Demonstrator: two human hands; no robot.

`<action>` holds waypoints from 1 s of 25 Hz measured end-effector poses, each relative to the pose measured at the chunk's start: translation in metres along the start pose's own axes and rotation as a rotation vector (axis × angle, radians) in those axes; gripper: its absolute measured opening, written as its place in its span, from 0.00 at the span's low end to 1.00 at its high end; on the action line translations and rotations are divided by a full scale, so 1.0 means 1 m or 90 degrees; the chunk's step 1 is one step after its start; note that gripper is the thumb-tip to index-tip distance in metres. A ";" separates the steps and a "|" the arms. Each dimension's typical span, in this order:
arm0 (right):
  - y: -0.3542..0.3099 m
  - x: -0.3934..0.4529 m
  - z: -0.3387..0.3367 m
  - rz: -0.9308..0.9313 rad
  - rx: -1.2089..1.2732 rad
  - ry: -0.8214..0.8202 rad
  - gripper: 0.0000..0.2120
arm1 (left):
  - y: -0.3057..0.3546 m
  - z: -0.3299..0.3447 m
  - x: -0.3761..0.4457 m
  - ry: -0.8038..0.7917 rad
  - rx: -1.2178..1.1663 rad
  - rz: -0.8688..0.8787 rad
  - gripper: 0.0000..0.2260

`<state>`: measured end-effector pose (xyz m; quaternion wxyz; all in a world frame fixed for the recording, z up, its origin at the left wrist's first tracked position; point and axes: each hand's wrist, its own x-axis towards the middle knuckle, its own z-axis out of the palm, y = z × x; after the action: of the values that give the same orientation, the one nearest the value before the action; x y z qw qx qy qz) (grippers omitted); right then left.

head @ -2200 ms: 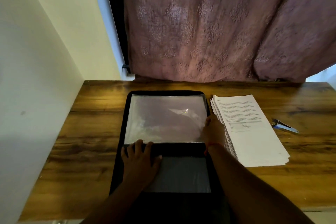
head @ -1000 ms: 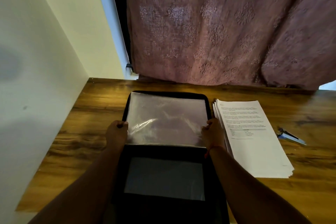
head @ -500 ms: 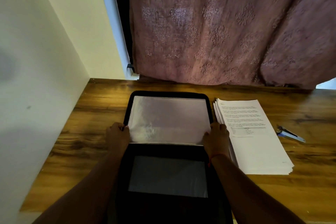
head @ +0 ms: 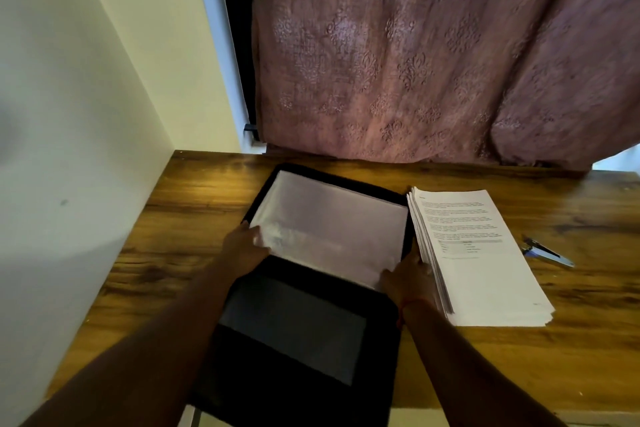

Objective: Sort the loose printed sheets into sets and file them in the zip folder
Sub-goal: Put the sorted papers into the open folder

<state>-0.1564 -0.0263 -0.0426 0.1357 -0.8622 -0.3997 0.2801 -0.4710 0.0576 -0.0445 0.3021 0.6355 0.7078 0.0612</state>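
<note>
Both hands held the clear plastic sleeve (head: 329,232) in the black zip folder (head: 294,340): left hand (head: 244,248) pinching its near-left corner, right hand (head: 408,276) its near-right. Risk: right wrist nudging the adjacent white printed-sheet stack (head: 474,253) askew.

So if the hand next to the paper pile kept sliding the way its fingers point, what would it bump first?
The right hand points away along the zip folder's right edge, so probably the stack of printed sheets it already brushes; depth is unclear.

Dim, warm light is falling across the wooden table (head: 485,350), while daylight is glowing through the mauve curtain (head: 415,55). The plastic sleeve (head: 329,225) is catching soft glare. Wide-angle distortion is bending the edges; near forearms are sinking into blurred shadow.
</note>
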 end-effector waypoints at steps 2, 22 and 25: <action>0.004 -0.007 0.007 -0.039 -0.041 -0.057 0.39 | 0.016 0.012 -0.011 -0.038 0.200 0.021 0.32; -0.010 -0.088 0.002 -0.315 -0.150 -0.320 0.19 | 0.039 0.060 -0.080 -0.026 0.209 -0.022 0.32; -0.026 -0.033 -0.018 -0.414 -0.190 -0.038 0.17 | 0.061 0.098 -0.104 0.044 0.182 -0.053 0.39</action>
<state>-0.1791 -0.0355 -0.0039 0.0784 -0.6917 -0.6934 0.1861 -0.3676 -0.0581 -0.0589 0.1863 0.6396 0.7452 -0.0309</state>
